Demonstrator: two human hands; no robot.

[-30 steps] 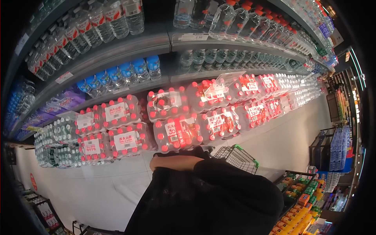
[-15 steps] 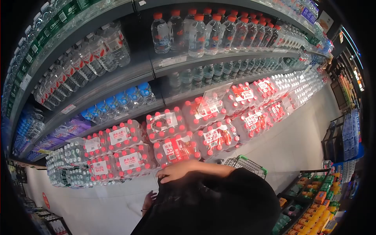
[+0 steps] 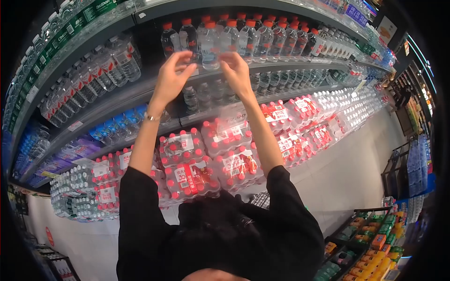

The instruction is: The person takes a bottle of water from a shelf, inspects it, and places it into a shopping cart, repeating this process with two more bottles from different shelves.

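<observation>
Both arms are raised toward a shelf of clear water bottles with red caps. My left hand (image 3: 174, 77) is open, fingers curved and apart, in front of the bottles at the shelf's left end. Across from it, my right hand (image 3: 236, 74) is open too, with bent fingers that overlap the lower part of the front row. Between the two hands stands an upright red-capped water bottle (image 3: 209, 47); the right fingertips are close to its side. A bracelet (image 3: 151, 117) circles my left wrist.
Shrink-wrapped packs of red-capped bottles (image 3: 190, 178) are stacked on the floor below the shelves. Smaller bottles (image 3: 205, 95) line the lower shelf (image 3: 187, 119). A shopping cart (image 3: 260, 200) is partly hidden behind my right arm. A drinks rack (image 3: 349, 241) stands at the lower right.
Both hands have risen from low in front of my body to the red-capped bottles on the shelf. The view has shifted slightly, and my arms are now stretched forward.
</observation>
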